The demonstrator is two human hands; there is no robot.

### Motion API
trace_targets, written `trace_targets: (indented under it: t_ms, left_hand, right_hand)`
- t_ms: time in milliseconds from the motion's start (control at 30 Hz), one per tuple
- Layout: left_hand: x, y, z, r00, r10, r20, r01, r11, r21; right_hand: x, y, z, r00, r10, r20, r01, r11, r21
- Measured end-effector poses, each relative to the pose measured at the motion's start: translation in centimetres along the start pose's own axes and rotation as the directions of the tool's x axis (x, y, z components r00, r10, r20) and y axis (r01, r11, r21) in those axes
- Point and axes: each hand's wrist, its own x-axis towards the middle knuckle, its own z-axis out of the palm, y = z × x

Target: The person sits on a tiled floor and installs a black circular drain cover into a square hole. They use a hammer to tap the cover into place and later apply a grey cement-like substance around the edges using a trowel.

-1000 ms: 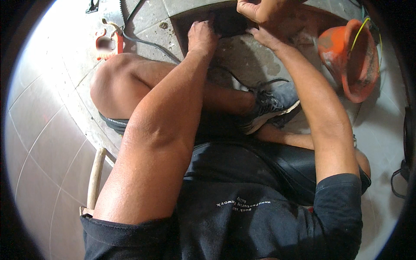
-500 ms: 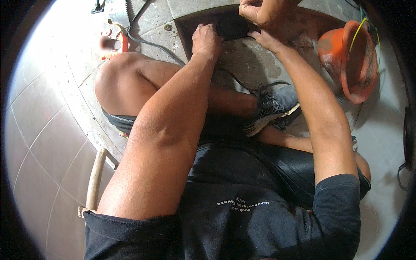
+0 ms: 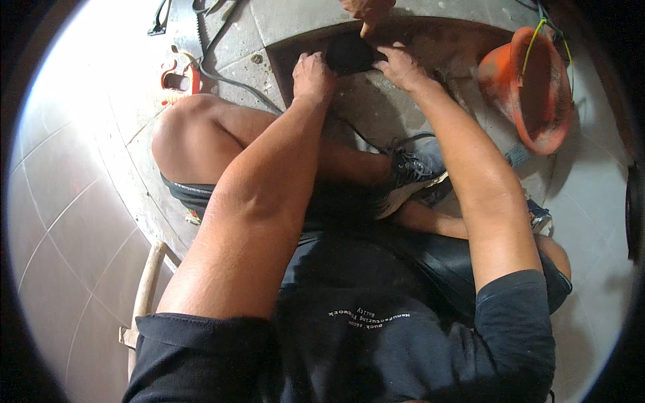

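Note:
My left hand (image 3: pixel 314 77) has its fingers bent at the left edge of a black patch (image 3: pixel 351 54), at the top of the view. Whether that patch is a dark piece or an opening I cannot tell, and what the fingers grip is hidden. On its other side my right hand (image 3: pixel 403 67) reaches in with thumb and forefinger apart, tips close to the edge. Another person's hand (image 3: pixel 367 8) comes from the top, one finger pointing down at the patch's far edge. All this lies in a brown-edged floor recess (image 3: pixel 282 64).
A dirty orange bucket (image 3: pixel 497 74) lies tipped on the right, with a yellow-green cord (image 3: pixel 533 47). To the left are an orange-handled handsaw (image 3: pixel 195 77) and a dark cable (image 3: pixel 235 79). My shoe (image 3: pixel 420 164) rests below my hands; a wooden stool frame (image 3: pixel 148 282) stands lower left.
The other person's hand has drawn back toward the top edge and uncovered more of the black patch. My right hand's fingers now show more fully. The view has shifted slightly.

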Motion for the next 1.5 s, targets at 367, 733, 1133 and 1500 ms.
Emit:
trace_targets:
  t_ms: [367,733,1133,1500]
  left_hand:
    - [-0.5,0.1,0.0,0.999,0.034,-0.026,-0.033,0.999,0.041]
    - [-3.5,3.0,-4.8,0.991,-0.124,0.056,0.121,0.991,0.051]
    - [-4.3,2.3,-17.6,0.989,0.112,-0.094,-0.095,0.980,0.176]
    - [-5.6,-2.9,-22.2,0.954,-0.011,-0.299,0.000,0.999,-0.038]
  right_hand:
    - [-1.8,-0.8,-1.2,0.996,0.073,-0.053,-0.073,0.997,0.001]
    - [-6.9,0.7,1.2,0.810,0.544,-0.219,-0.465,0.824,0.325]
    - [-8.1,6.1,11.4,0.969,0.247,0.023,-0.240,0.957,-0.160]
    - [-10.5,-2.5,7.2,0.953,0.284,-0.104,-0.219,0.887,0.407]
